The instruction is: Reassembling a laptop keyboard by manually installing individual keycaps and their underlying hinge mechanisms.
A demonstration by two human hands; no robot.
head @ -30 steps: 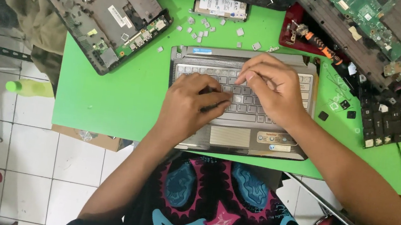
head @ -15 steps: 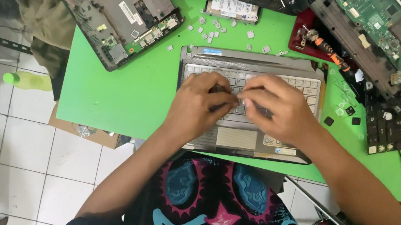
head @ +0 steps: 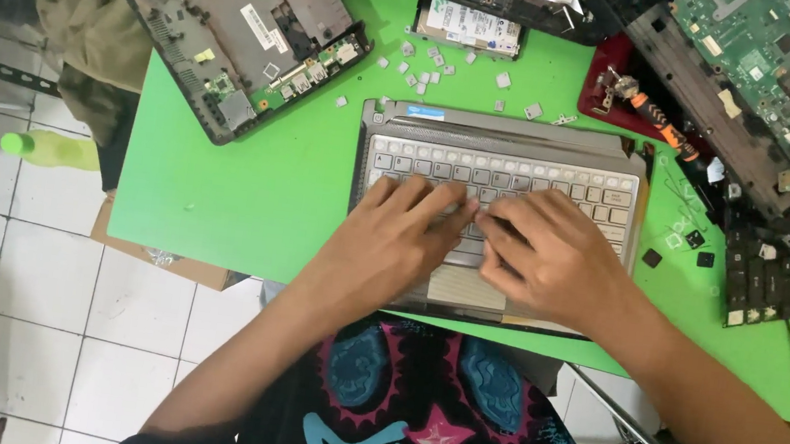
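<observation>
Silver laptop keyboard deck point(head: 506, 165) lies on the green table point(head: 250, 186); we rest our left hand point(head: 392, 247) and right hand point(head: 549, 259) palm-down on its keys, fingers together, pressing, pinching nothing visible. Beyond it lie two opened laptop shells.

My left hand point(head: 393, 242) and right hand point(head: 549, 259) closed together at the silver keyboard's point(head: 504, 180) middle rows; view drifted, keyboard now sits frame center.
</observation>
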